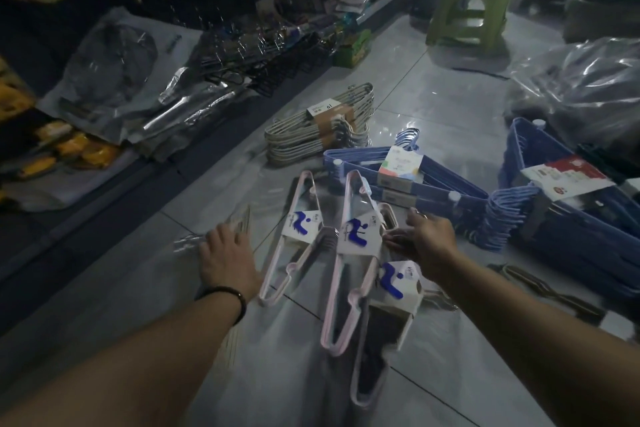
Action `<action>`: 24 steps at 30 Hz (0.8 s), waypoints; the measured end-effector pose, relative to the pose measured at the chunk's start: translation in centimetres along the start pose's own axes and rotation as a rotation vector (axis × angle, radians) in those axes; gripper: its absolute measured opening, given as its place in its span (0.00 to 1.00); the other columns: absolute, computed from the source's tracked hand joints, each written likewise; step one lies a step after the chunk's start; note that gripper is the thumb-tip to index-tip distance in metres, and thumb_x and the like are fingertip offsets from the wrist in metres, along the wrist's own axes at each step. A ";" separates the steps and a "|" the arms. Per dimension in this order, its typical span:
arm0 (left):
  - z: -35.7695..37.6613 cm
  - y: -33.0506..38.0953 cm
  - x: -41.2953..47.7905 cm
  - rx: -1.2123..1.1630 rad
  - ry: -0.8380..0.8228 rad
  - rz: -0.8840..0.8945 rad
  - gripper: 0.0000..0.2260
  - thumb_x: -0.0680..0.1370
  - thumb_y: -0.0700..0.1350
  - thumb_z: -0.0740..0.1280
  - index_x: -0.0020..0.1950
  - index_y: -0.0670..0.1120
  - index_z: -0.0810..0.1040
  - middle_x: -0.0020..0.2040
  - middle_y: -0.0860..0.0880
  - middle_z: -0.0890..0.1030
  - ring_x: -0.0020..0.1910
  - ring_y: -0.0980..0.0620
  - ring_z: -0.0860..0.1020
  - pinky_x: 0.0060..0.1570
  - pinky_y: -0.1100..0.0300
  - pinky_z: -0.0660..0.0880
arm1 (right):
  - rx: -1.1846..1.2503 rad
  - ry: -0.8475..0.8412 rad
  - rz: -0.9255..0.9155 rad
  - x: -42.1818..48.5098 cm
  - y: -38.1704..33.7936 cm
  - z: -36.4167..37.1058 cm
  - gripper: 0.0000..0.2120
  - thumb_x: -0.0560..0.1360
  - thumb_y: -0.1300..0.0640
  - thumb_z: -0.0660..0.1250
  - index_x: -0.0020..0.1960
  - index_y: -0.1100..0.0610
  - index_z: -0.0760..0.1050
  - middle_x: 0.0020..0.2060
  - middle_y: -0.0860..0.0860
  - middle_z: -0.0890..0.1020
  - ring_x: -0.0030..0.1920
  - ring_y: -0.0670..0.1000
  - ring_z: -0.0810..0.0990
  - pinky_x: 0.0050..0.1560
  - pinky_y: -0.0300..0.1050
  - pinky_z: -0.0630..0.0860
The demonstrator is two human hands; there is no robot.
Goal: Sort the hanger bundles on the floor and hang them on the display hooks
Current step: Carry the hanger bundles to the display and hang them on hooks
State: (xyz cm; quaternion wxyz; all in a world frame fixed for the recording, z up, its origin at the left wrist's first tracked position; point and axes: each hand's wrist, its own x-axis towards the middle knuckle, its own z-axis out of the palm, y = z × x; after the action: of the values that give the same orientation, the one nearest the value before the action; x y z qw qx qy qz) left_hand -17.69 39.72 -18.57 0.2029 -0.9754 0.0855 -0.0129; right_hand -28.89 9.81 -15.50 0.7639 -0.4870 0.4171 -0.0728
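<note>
Dim shop aisle, tiled floor (433, 87) strewn with hanger bundles; both hands low over the pink ones.

The left hand (227, 260) lies flat, grip wide, on clear wrapping just left of the pink bundles (349, 253). The right hand (431, 246) reaches the middle bundle's paper card; whether its grip has closed there I cannot tell. Blue bundles (408, 180) and grey bundles (322, 128) lie further out. If a bundle is lifted by the card alone, the card could tear or slide and spill hangers, or the hanger hooks could snag the neighbouring bundle.
</note>
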 end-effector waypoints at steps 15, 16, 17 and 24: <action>-4.9 15.1 -2.1 -1.537 -0.771 0.116 0.13 0.84 0.43 0.61 0.60 0.38 0.82 0.51 0.39 0.86 0.44 0.39 0.84 0.43 0.46 0.85 | 0.100 -0.113 0.189 -1.9 1.0 -8.7 0.13 0.87 0.54 0.61 0.62 0.65 0.70 0.40 0.67 0.85 0.38 0.61 0.86 0.37 0.51 0.86; -4.9 15.4 -2.2 -1.549 -0.797 0.099 0.15 0.83 0.46 0.62 0.61 0.36 0.81 0.49 0.38 0.85 0.42 0.40 0.83 0.39 0.48 0.83 | 0.085 -0.122 0.198 -2.1 1.2 -8.9 0.13 0.87 0.54 0.61 0.62 0.64 0.70 0.40 0.67 0.85 0.38 0.61 0.86 0.37 0.52 0.86; -4.9 15.8 -2.4 -1.542 -0.802 0.097 0.17 0.81 0.47 0.64 0.61 0.36 0.81 0.47 0.39 0.83 0.40 0.42 0.81 0.37 0.51 0.81 | 0.079 -0.130 0.206 -2.0 1.4 -9.2 0.13 0.87 0.53 0.61 0.62 0.64 0.69 0.39 0.66 0.84 0.38 0.60 0.85 0.38 0.53 0.86; -5.0 17.3 -3.2 -1.274 -0.657 0.100 0.14 0.84 0.59 0.63 0.59 0.50 0.79 0.52 0.46 0.86 0.50 0.43 0.86 0.47 0.44 0.86 | -0.984 0.045 -0.144 -0.8 2.2 -10.7 0.22 0.85 0.45 0.61 0.47 0.64 0.80 0.42 0.63 0.83 0.39 0.59 0.81 0.41 0.47 0.70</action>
State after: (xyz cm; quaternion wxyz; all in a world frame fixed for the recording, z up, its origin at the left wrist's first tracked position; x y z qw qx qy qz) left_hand -23.90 22.64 -20.83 -0.3904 -0.8527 0.0553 0.3428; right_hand -37.67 4.03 -18.71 0.4272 -0.8158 0.3835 0.0696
